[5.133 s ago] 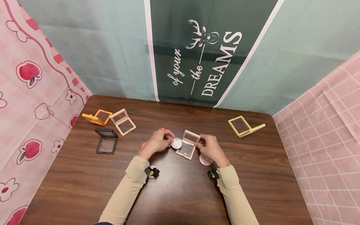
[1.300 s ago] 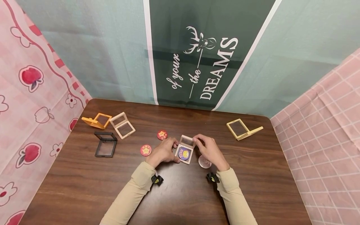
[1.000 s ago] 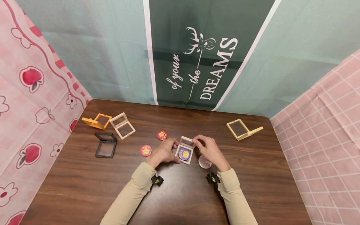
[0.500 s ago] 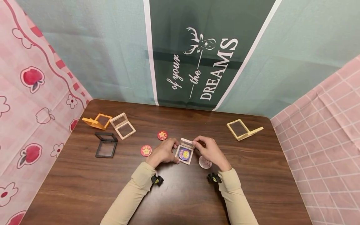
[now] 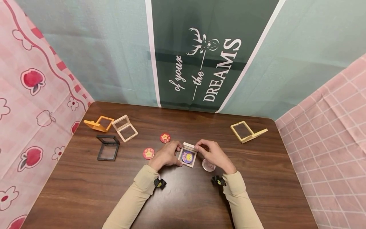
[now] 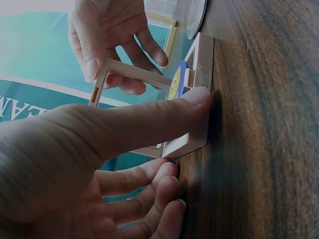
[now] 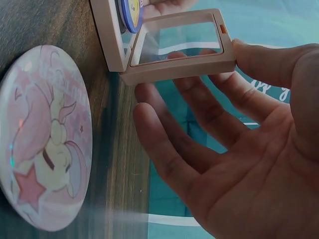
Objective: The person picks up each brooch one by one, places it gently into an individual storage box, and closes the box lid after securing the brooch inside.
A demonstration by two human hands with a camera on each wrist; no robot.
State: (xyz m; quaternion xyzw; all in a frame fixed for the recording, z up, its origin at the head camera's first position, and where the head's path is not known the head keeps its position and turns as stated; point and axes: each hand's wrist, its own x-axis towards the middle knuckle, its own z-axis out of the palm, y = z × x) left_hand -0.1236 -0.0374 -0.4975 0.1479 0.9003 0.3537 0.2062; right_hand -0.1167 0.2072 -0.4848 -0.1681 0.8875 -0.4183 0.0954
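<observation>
A small pale pink hinged display case (image 5: 189, 146) sits on the table in the head view, its lid tilted up partway. In its base lies a round purple badge (image 5: 187, 157) with a yellow figure. My left hand (image 5: 167, 154) holds the base from the left, thumb at the front edge and fingers at the back. My right hand (image 5: 213, 154) pinches the lid's edge; in the right wrist view the thumb sits on the rim of the clear-windowed lid (image 7: 179, 69), fingers behind it. A pink cartoon badge (image 7: 50, 149) lies close by the right hand.
Two red star badges (image 5: 165, 137) lie left of the case. At the table's far left stand an orange frame case (image 5: 98, 123), a pale one (image 5: 125, 128) and a black one (image 5: 108, 148), all unfolded. A yellow case (image 5: 247, 131) stands at the right.
Earlier, the left hand held the purple badge beside the case; it now lies in the base, which the left hand grips. Lately the right hand has tipped the lid further over toward the base.
</observation>
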